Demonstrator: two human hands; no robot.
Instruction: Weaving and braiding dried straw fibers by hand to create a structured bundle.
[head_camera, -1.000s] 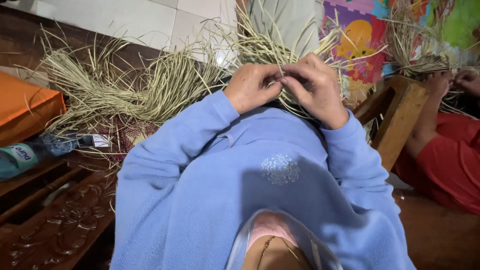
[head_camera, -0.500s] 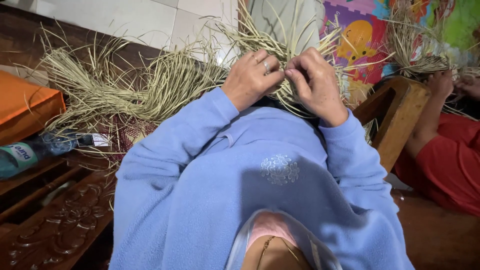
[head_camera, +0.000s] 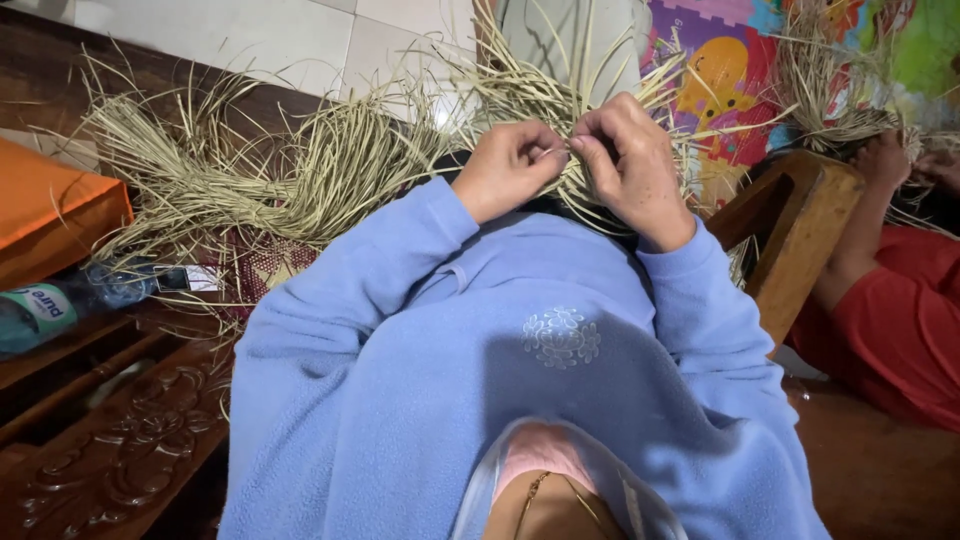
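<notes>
A woven piece of pale straw strips (head_camera: 545, 100) rests on my lap, its loose ends fanning up and to the left. My left hand (head_camera: 510, 170) pinches a few strips near the weave's lower edge. My right hand (head_camera: 630, 160) meets it fingertip to fingertip, pinching the same strands. Both arms are in light blue fleece sleeves. A big bundle of loose straw strips (head_camera: 250, 180) trails off to the left of my hands.
An orange cushion (head_camera: 50, 215) and a lying plastic bottle (head_camera: 70, 300) sit on a carved wooden bench (head_camera: 110, 440) at left. At right, another person in red (head_camera: 900, 320) handles straw beyond a wooden armrest (head_camera: 795, 235). A colourful play mat (head_camera: 730, 80) lies ahead.
My hands have drawn closer together, fingertips now meeting on the strands. The left hand has turned from knuckles up to a pinch.
</notes>
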